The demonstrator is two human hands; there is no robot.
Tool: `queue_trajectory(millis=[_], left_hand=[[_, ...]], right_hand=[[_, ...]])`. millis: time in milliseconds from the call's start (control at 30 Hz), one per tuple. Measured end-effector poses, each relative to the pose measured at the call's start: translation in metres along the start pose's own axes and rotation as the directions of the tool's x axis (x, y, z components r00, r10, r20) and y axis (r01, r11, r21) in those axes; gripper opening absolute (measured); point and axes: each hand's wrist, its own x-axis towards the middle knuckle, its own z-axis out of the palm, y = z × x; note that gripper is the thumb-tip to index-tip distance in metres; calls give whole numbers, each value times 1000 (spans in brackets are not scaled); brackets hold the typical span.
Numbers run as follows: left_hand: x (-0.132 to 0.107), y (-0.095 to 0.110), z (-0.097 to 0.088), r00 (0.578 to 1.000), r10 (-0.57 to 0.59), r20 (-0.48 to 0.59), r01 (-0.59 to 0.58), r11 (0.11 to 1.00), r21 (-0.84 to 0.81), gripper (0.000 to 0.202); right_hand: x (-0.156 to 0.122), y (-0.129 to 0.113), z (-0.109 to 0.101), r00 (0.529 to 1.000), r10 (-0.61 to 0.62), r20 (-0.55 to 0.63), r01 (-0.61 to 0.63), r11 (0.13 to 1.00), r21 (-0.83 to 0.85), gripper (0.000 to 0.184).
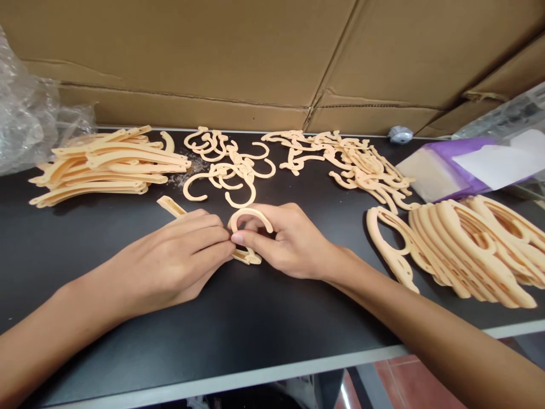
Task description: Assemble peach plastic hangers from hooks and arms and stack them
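Note:
Both my hands meet at the middle of the black table [264, 318]. My left hand [179, 255] is closed on a long beige plastic hanger arm [170, 205] that runs under my fingers and sticks out at the far left. My right hand [285, 241] pinches a beige curved hook [251, 215] that arches over its fingers. The hook's foot touches the arm's near end [249, 258] right where my fingertips come together.
A stack of beige hanger arms [106, 167] lies at the far left, loose hooks [225, 165] behind my hands, more beige parts [357, 162] right of them. Assembled hangers [464, 250] fan out at the right. Cardboard boxes [255, 57] wall the back; plastic bags sit at both sides.

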Motion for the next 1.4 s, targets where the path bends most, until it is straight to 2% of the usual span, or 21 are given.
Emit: queue_trajectory(millis=[100, 200, 500, 567, 667, 733, 833, 900, 967, 1100, 1200, 1300, 1400], left_hand=[[-1, -1, 1, 994, 94, 52, -97, 994, 60, 12], [-2, -2, 1, 996, 78, 44, -81, 995, 53, 11], [-2, -1, 4, 998, 63, -3, -62, 987, 147, 10], [-1, 0, 3, 998, 57, -31, -52, 988, 143, 12], [1, 1, -1, 997, 43, -61, -33, 986, 161, 22], [1, 3, -4, 994, 48, -97, -30, 982, 187, 28], [0, 6, -3, 989, 59, -139, -32, 982, 188, 28], [-1, 7, 1, 991, 47, -124, -29, 989, 142, 24], [-2, 8, 6, 995, 10, -95, -4, 998, 69, 16], [-1, 7, 12, 981, -184, -55, 176, 976, -127, 14], [2, 7, 5, 938, -341, 59, 342, 884, -319, 18], [6, 9, -3, 914, -362, 181, 404, 780, -478, 26], [10, 10, -7, 883, -395, 254, 465, 661, -588, 27]], right_hand=[[-1, 1, 2, 997, -76, -22, 75, 995, -60, 7], [-1, 1, 2, 993, -117, -21, 114, 989, -90, 5], [-2, 1, 0, 996, -78, -43, 75, 994, -85, 9], [-2, 1, -1, 995, -39, -88, 36, 999, -40, 10], [1, -1, -8, 974, 59, -221, -20, 984, 176, 13], [4, -3, -14, 940, 114, -323, -6, 948, 318, 15], [8, -1, -23, 878, 139, -459, 55, 922, 383, 16], [9, 1, -26, 848, 152, -508, 78, 912, 404, 19], [10, 3, -27, 838, 182, -514, 81, 891, 448, 24], [8, -3, -21, 864, 223, -452, 67, 838, 542, 28], [2, -15, -12, 906, 190, -379, 69, 816, 575, 21], [-4, -27, -2, 928, 180, -327, 36, 829, 558, 13], [-7, -30, 6, 929, 182, -322, -3, 874, 486, 17]])
